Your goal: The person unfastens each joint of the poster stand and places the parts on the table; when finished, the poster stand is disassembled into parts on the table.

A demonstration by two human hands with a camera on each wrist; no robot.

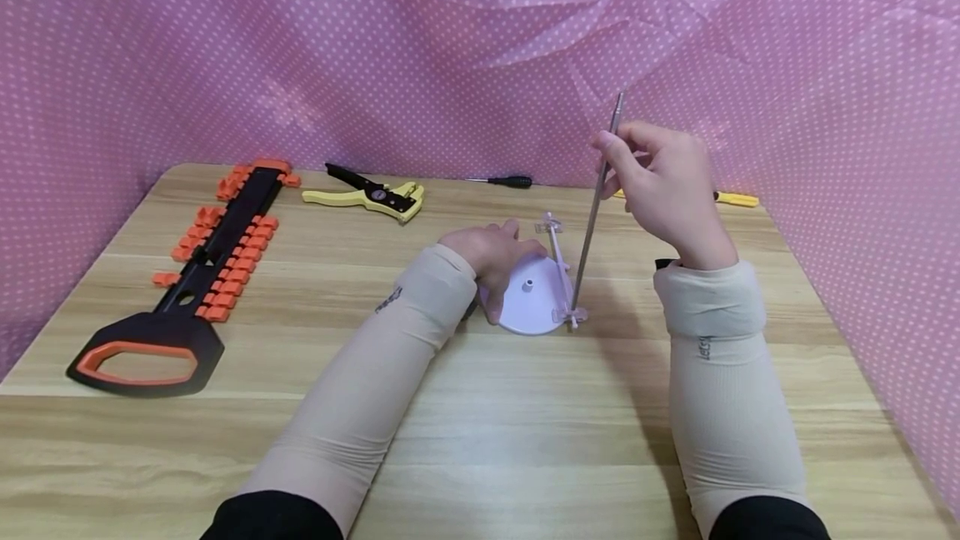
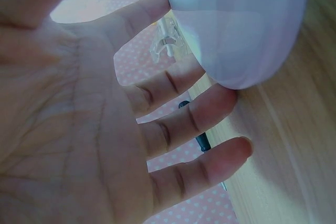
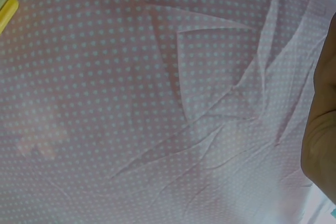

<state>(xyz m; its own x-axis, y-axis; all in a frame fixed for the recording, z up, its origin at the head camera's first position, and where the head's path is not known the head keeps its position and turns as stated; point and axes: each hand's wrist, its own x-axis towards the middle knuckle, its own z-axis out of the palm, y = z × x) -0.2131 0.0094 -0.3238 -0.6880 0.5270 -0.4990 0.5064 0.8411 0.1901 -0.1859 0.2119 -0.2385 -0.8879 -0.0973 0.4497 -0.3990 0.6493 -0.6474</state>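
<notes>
A white round plastic plate (image 1: pixel 525 302) with a small raised post lies on the table, partly covered by my left hand (image 1: pixel 495 261). That hand holds its edge; in the left wrist view the fingertips (image 2: pixel 223 98) touch the white rim. Along the plate's right side runs a thin white bar (image 1: pixel 557 252) with a clear clip (image 1: pixel 549 225) near its far end and another near its close end. My right hand (image 1: pixel 667 182) pinches a slim metal rod (image 1: pixel 596 202) near its top. The rod slants down to the near clip; whether its tip touches cannot be told.
A black rack with orange clips (image 1: pixel 232 252) lies at the left. Behind are yellow-and-black wire strippers (image 1: pixel 371 197), a black-handled screwdriver (image 1: pixel 513 182) and a yellow-handled tool (image 1: pixel 737 200). Pink dotted cloth (image 1: pixel 450 48) hangs around the wooden table (image 1: pixel 487 440).
</notes>
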